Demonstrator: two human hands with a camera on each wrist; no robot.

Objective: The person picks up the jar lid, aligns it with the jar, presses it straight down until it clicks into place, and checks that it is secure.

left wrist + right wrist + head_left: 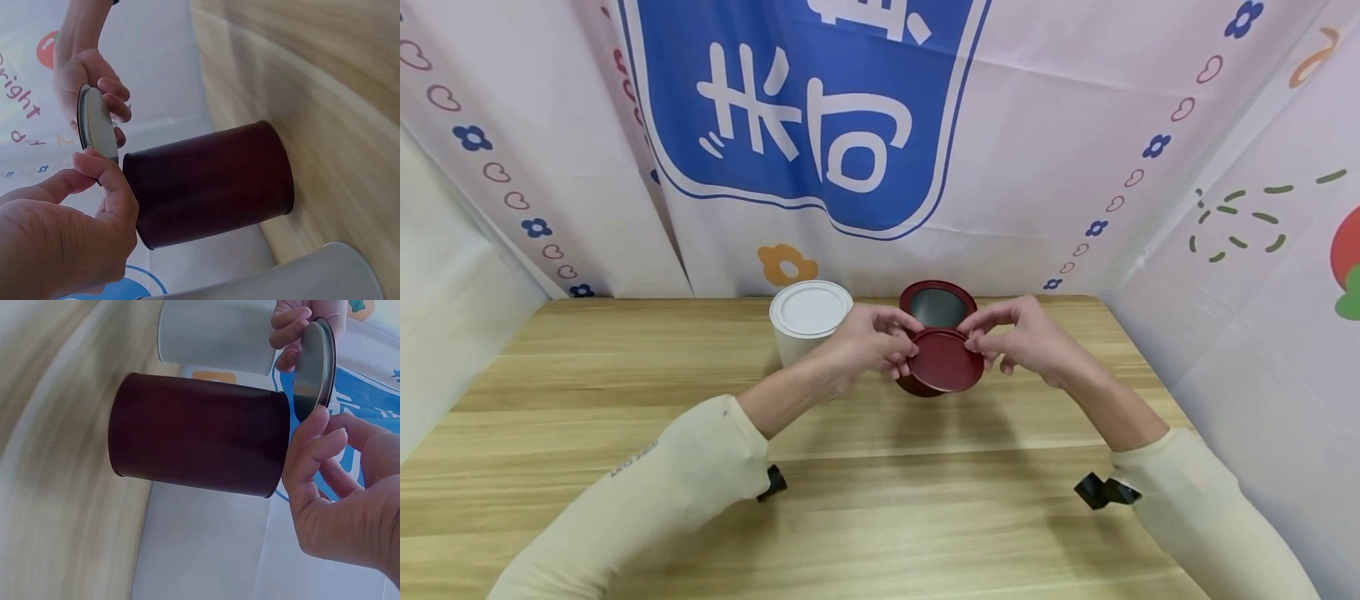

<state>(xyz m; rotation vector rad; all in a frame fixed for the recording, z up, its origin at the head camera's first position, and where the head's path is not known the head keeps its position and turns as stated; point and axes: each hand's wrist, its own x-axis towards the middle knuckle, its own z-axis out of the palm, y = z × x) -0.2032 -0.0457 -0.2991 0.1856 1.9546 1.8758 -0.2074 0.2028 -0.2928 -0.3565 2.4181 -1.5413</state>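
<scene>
A dark red round lid (946,361) is held by its rim between both hands, tilted in front of the open top of a dark red canister (934,307). My left hand (874,340) pinches the lid's left edge and my right hand (1026,340) pinches its right edge. The lid's silvery underside (102,125) faces the canister in the left wrist view. Upright on the table, the canister (200,434) stands just beyond the lid, its inside dark. To its left is a white canister (812,312) with its white lid on, close beside my left hand.
The wood-grain table (880,517) reaches back to a printed cloth (1037,150) with a blue patch and flowers. More cloth hangs at the left and right sides. Black straps (1105,492) show at the sleeves.
</scene>
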